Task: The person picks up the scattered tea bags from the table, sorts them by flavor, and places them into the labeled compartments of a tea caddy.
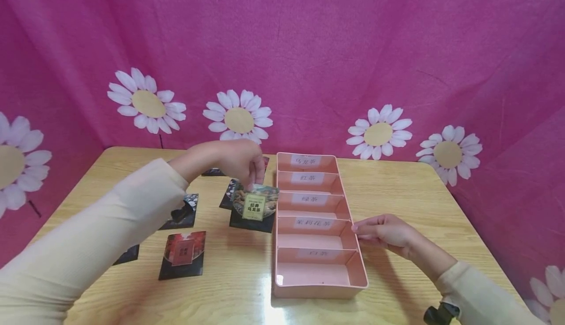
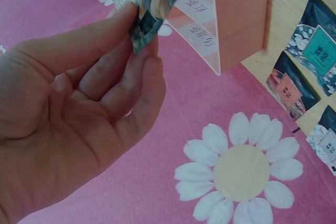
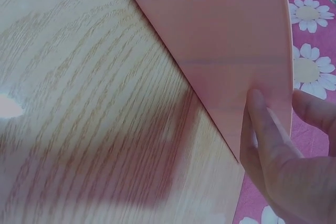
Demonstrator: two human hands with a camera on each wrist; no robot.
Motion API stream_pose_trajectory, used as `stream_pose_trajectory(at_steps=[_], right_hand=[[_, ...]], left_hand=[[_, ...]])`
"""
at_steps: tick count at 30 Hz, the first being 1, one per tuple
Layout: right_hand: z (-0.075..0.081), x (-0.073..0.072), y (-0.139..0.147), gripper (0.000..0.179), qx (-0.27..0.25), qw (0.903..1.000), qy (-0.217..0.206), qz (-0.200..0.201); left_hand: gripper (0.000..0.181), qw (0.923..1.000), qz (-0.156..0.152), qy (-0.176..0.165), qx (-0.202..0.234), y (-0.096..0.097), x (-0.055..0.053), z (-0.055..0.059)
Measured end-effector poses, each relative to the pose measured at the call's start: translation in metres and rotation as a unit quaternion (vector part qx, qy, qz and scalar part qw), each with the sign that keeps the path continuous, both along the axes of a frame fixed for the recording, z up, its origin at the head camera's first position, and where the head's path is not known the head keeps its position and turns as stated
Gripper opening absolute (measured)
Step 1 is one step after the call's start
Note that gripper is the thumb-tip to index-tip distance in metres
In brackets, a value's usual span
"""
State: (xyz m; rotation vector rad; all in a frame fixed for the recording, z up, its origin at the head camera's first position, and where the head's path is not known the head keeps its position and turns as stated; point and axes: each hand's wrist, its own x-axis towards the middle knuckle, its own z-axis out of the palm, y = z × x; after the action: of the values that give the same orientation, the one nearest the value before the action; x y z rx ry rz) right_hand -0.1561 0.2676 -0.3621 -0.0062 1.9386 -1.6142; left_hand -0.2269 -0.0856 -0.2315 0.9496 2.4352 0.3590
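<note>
My left hand pinches the top edge of an oolong tea sachet, dark with a pale green label, just left of a pink divided box. In the left wrist view the thumb and fingertips hold one corner of the sachet; most of it lies outside that view. The box has several compartments in a row, each with a handwritten paper label on its back wall. At the box's right side, my right hand grips the wall, with the thumb at the rim and fingers against the outside.
A red-labelled tea sachet lies on the wooden table at the front left. Further sachets lie around it, some partly hidden by the left arm. Behind the table hangs a pink cloth with daisies.
</note>
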Motion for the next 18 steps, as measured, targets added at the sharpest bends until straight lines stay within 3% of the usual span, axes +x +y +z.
stream_pose_trajectory(at_steps=[7, 13, 18], right_hand=[[0.001, 0.000, -0.003, 0.027, 0.005, 1.0000, -0.002, -0.007], [0.000, 0.001, -0.003, 0.027, -0.006, 1.0000, 0.003, -0.004], [0.001, 0.001, -0.003, 0.033, -0.001, 1.0000, 0.006, -0.001]], left_hand=[[0.017, 0.9994, 0.013, 0.026, -0.017, 0.011, -0.005, 0.004], [0.014, 0.9962, 0.001, 0.076, -0.041, 0.020, -0.011, 0.007], [0.016, 0.9960, 0.017, 0.073, -0.049, 0.027, -0.014, 0.009]])
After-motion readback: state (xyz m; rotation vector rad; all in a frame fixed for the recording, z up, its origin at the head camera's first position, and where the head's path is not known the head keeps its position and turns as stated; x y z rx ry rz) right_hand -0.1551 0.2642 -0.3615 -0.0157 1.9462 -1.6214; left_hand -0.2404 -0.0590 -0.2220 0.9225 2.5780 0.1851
